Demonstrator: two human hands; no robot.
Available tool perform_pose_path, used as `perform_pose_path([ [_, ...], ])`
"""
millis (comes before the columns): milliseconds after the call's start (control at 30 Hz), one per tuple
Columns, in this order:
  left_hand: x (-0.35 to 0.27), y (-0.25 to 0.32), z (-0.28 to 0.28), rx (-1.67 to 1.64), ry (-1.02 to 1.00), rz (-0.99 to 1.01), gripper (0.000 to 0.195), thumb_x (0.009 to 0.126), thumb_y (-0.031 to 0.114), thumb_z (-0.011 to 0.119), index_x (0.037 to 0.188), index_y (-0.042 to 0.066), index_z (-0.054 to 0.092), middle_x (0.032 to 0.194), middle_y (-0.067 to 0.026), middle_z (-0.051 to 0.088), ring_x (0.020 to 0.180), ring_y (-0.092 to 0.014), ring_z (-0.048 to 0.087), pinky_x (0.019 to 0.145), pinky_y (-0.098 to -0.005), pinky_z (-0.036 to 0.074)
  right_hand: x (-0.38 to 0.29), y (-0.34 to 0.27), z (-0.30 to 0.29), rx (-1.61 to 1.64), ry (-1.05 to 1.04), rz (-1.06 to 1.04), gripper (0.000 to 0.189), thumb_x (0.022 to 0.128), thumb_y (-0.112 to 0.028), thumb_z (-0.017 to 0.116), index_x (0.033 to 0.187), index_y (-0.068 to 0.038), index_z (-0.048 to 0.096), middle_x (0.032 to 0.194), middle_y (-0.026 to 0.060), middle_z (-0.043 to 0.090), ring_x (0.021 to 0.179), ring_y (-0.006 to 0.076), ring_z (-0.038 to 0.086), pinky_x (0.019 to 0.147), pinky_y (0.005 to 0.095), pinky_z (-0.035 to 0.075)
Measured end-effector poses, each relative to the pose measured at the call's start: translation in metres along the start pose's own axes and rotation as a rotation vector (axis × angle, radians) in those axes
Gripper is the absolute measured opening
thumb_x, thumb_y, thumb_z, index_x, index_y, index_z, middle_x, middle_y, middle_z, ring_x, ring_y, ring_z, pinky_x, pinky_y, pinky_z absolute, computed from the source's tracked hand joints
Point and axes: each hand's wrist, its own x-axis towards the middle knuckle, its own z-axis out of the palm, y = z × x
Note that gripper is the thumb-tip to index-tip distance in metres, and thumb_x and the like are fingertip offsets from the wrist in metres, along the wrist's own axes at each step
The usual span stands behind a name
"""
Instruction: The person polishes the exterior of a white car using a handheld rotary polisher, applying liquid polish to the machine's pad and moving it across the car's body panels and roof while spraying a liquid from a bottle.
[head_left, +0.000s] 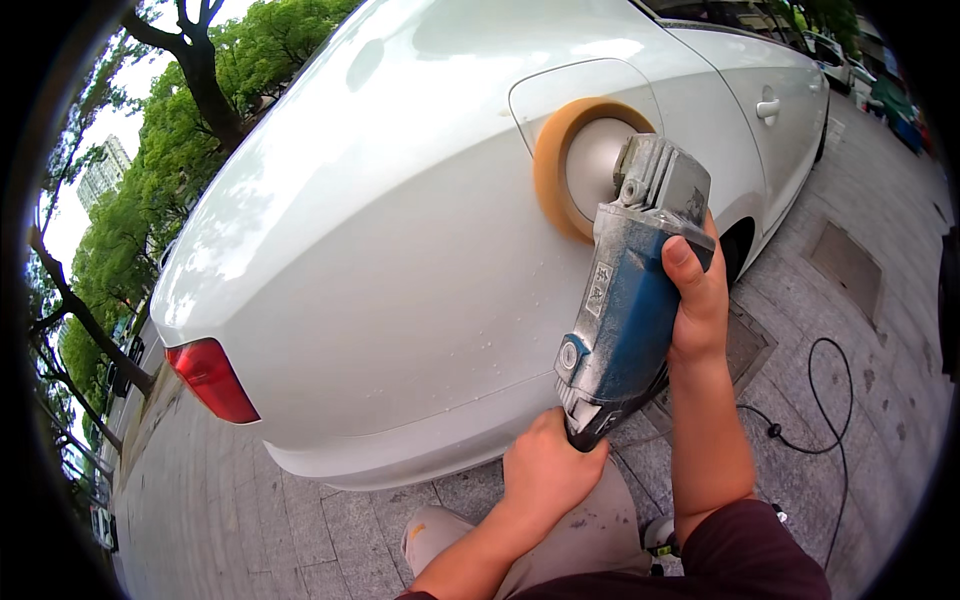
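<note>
A blue and grey electric polisher (637, 285) lies between my two hands, its metal gear housing dusty and worn. My left hand (551, 461) is closed around the black rear handle. My right hand (697, 300) holds the right side of the body near the head, thumb on top. The orange foam polishing pad (559, 172) rests against the white car's rear side panel (390, 285), over the lower part of the fuel flap (577, 79). Small white specks dot the panel below the pad. The red tail light (212, 381) is at the left.
A black power cable (844, 420) loops over the grey stone paving (787, 480) at right. Two metal covers are set in the paving, one being (847, 270) at far right. My bent knees are below the bumper. The rear wheel (739, 247) is partly hidden. Trees stand at left.
</note>
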Motion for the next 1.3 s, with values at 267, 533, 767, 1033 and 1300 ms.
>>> perform_pose_path([
  [267, -0.035, -0.049, 0.008, -0.345, 0.138, -0.150, 0.024, 0.083, 0.019, 0.081, 0.091, -0.002, 0.072, 0.080, -0.0208, 0.075, 0.076, -0.032, 0.077, 0.071, -0.0431, 0.059, -0.023, 0.014, 0.068, -0.081, -0.318, 0.049, 0.123, 0.075, -0.034, 0.101, 0.166, 0.006, 0.030, 0.143, 0.0197, 0.064, 0.132, 0.0282, 0.065, 0.113, 0.0386, 0.051],
  [533, -0.041, -0.045, 0.022, -0.538, 0.190, -0.120, 0.009, 0.089, 0.004, 0.076, 0.095, -0.002, 0.072, 0.087, -0.0041, 0.074, 0.078, -0.012, 0.067, 0.071, -0.0352, 0.054, -0.028, 0.006, 0.080, -0.292, -0.376, -0.060, 0.125, 0.072, -0.040, 0.102, 0.168, 0.002, 0.032, 0.144, 0.0237, 0.065, 0.132, 0.0304, 0.066, 0.114, 0.0387, 0.050],
  [767, -0.009, 0.000, 0.012, -0.145, 0.001, -0.080, 0.033, 0.082, 0.024, 0.079, 0.084, -0.007, 0.070, 0.079, -0.0278, 0.072, 0.075, -0.040, 0.075, 0.070, -0.0481, 0.058, 0.006, -0.018, 0.019, -0.148, -0.105, 0.035, 0.102, 0.080, -0.032, 0.098, 0.158, 0.005, 0.043, 0.134, 0.0151, 0.068, 0.121, 0.0207, 0.067, 0.105, 0.0350, 0.055],
  [1033, 0.003, 0.020, -0.004, 0.058, -0.149, 0.024, 0.041, 0.084, 0.035, 0.076, 0.096, -0.004, 0.071, 0.099, -0.0278, 0.075, 0.098, -0.049, 0.073, 0.088, -0.0562, 0.058, -0.002, -0.012, -0.022, 0.006, 0.112, 0.051, 0.070, 0.091, -0.028, 0.088, 0.145, 0.000, 0.054, 0.122, 0.0113, 0.071, 0.107, 0.0177, 0.070, 0.097, 0.0335, 0.058],
  [1300, -0.027, -0.054, -0.006, 0.187, -0.149, -0.056, 0.040, 0.081, 0.037, 0.079, 0.092, -0.001, 0.070, 0.095, -0.0255, 0.076, 0.094, -0.048, 0.074, 0.086, -0.0547, 0.059, -0.074, 0.042, -0.007, 0.045, 0.156, -0.027, 0.084, 0.085, -0.034, 0.092, 0.150, -0.001, 0.050, 0.132, 0.0089, 0.067, 0.121, 0.0180, 0.064, 0.110, 0.0343, 0.048],
])
